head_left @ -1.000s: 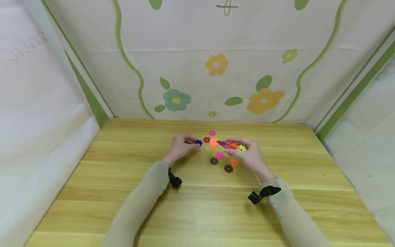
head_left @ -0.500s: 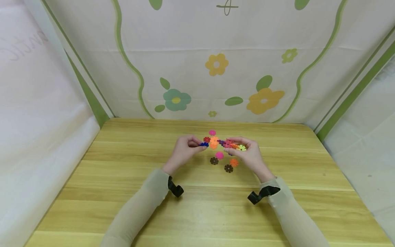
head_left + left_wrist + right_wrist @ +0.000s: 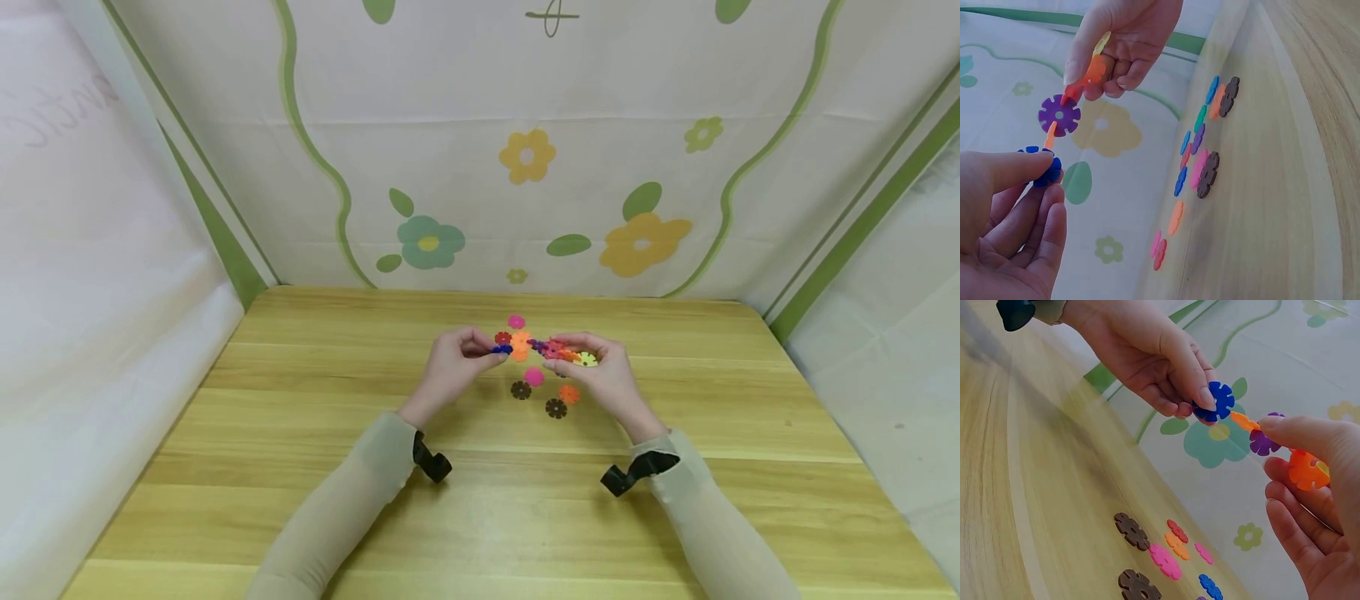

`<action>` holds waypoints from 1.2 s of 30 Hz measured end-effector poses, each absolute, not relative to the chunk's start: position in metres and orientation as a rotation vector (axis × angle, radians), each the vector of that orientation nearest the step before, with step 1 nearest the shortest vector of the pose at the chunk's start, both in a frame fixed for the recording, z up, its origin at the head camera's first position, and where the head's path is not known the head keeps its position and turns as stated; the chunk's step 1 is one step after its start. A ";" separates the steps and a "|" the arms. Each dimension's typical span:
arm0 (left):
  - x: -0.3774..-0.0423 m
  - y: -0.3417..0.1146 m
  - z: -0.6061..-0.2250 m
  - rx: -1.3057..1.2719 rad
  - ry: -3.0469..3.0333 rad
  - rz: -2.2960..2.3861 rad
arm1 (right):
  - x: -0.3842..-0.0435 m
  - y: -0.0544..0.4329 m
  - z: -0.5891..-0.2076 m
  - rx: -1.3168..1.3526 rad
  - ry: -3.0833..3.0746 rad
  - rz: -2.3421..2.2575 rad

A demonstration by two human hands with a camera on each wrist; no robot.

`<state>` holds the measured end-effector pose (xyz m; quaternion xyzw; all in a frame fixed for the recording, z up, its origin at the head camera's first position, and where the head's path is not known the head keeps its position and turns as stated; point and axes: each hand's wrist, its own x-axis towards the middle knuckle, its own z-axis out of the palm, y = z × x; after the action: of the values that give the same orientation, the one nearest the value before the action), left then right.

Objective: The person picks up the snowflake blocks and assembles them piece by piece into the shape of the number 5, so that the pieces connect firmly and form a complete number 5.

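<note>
My left hand (image 3: 455, 364) pinches a blue flower-shaped interlocking disc (image 3: 1224, 400) between thumb and fingers, above the wooden table. Opposite it, my right hand (image 3: 604, 371) grips a short chain of joined discs. That chain runs from an orange disc (image 3: 1050, 135) through a purple disc (image 3: 1067, 121) and a red one to another orange disc (image 3: 1305, 475) and a yellow disc (image 3: 587, 359). The blue disc meets the free orange disc edge to edge in both wrist views. Whether their slots are engaged I cannot tell. Fingers partly hide the red disc.
Loose discs lie under the hands, among them a brown disc (image 3: 556, 408), an orange disc (image 3: 570, 394), a pink disc (image 3: 534, 377) and a green disc (image 3: 1200, 118). Behind the table (image 3: 480, 517) hangs a flower-printed cloth (image 3: 480, 150).
My left hand has moved right and brought the blue disc against the chain. The disc has turned from face-on to nearly edge-on in the head view. My right hand has barely moved.
</note>
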<state>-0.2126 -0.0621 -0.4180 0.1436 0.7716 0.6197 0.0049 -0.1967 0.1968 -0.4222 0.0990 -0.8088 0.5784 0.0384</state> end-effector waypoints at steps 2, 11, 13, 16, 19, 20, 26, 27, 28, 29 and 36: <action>-0.213 -0.061 -0.418 0.448 2.414 1.951 | -0.196 0.196 -0.421 0.299 -2.490 1.766; -0.213 -0.058 -0.419 0.444 2.431 1.980 | -0.195 0.193 -0.422 0.320 -2.466 1.752; -0.213 -0.057 -0.420 0.439 2.435 1.984 | -0.195 0.193 -0.423 0.328 -2.453 1.752; -0.212 -0.057 -0.419 0.440 2.433 1.992 | -0.194 0.192 -0.423 0.317 -2.439 1.758; -0.212 -0.056 -0.418 0.450 2.412 2.001 | -0.194 0.191 -0.424 0.304 -2.440 1.758; -0.211 -0.056 -0.418 0.449 2.402 2.008 | -0.194 0.191 -0.424 0.297 -2.443 1.759; -0.208 -0.054 -0.414 0.402 2.394 2.004 | -0.191 0.188 -0.422 0.279 -2.453 1.778; -0.209 -0.054 -0.414 0.402 2.397 1.999 | -0.191 0.187 -0.422 0.277 -2.450 1.784; -0.212 -0.054 -0.418 0.416 2.394 2.002 | -0.191 0.187 -0.421 0.275 -2.450 1.786; -0.212 -0.054 -0.419 0.419 2.399 2.000 | -0.191 0.186 -0.422 0.277 -2.446 1.791; -0.213 -0.053 -0.420 0.428 2.419 1.995 | -0.191 0.186 -0.421 0.345 -2.416 1.846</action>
<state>-0.2126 -0.0531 -0.4196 0.1352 0.7644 0.6303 -0.0115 -0.1913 0.1862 -0.4214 0.1125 -0.7888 0.6029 0.0407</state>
